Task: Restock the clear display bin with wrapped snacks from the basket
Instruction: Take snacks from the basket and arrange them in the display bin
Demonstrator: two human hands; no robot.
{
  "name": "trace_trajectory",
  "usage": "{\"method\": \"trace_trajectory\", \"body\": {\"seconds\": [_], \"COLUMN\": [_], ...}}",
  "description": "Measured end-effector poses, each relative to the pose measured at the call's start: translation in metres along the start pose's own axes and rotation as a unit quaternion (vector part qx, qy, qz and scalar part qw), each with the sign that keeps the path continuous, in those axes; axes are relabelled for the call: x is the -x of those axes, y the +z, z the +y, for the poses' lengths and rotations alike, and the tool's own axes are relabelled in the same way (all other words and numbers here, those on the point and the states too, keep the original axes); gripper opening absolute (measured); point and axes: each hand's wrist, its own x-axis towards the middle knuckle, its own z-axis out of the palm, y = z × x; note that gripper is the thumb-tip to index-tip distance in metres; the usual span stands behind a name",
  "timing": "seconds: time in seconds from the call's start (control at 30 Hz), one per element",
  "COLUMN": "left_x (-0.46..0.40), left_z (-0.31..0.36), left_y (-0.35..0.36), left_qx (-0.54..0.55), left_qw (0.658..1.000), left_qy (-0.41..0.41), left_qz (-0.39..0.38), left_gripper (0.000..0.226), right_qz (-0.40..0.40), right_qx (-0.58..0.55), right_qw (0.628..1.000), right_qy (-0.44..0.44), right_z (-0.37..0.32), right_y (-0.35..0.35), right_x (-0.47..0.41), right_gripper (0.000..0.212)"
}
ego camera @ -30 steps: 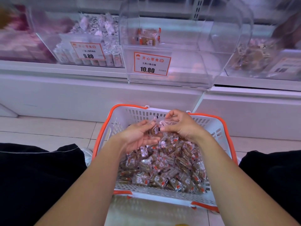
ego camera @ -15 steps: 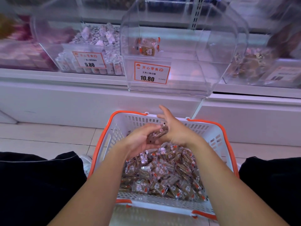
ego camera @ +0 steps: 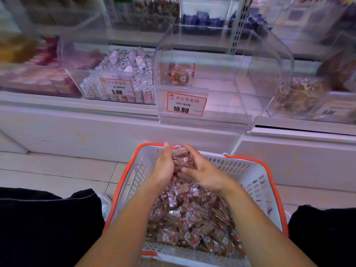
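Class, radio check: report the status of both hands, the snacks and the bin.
Left hand and right hand cupped together around small brown wrapped snacks, above the white orange-rimmed plastic basket. Clear plastic display bin nearly empty. Nothing in the way.

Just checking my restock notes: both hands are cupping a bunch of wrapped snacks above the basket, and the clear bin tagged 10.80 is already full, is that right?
Not quite. In the head view the clear bin tagged 10.80 is nearly empty, holding one snack pack. The left hand and right hand do cup wrapped snacks above the basket.
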Motion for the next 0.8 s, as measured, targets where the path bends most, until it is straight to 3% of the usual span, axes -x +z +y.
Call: {"method": "trace_trajectory", "body": {"seconds": [0.13, 0.27, 0.4, 0.5, 0.57, 0.67, 0.8], "left_x": [0.006, 0.019, 0.034, 0.048, 0.059, 0.074, 0.084], "left_z": [0.012, 0.027, 0.049, 0.071, 0.084, 0.105, 0.147], "left_y": [-0.003, -0.009, -0.01, -0.016, -0.02, -0.027, -0.034], "left_qx": [0.01, 0.028, 0.06, 0.077, 0.073, -0.046, -0.074], "left_qw": [1.0, 0.992, 0.995, 0.991, 0.989, 0.98, 0.951], "left_qy": [0.01, 0.078, 0.079, 0.105, 0.127, 0.176, 0.292], "left_qz": [0.027, 0.097, 0.034, -0.008, 0.01, 0.077, 0.075], "left_gripper": [0.042, 0.026, 0.021, 0.012, 0.015, 0.027, 0.029], "right_qz": [0.0, 0.079, 0.085, 0.075, 0.059, 0.04, 0.165], "right_qx": [0.049, 0.106, 0.076, 0.013, -0.017, -0.017, 0.103], "right_qw": [0.999, 0.988, 0.989, 0.992, 0.99, 0.986, 0.953], "right_qy": [-0.013, -0.075, -0.098, -0.105, -0.124, -0.158, -0.233], "right_z": [-0.016, -0.04, -0.061, -0.081, -0.095, -0.116, -0.159], "right_y": [0.002, 0.002, 0.004, 0.016, 0.028, 0.039, 0.023], "right_x": [0.004, 0.008, 0.018, 0.028, 0.035, 0.047, 0.055], "right_gripper": [0.067, 0.047, 0.051, 0.069, 0.073, 0.07, 0.052]}}
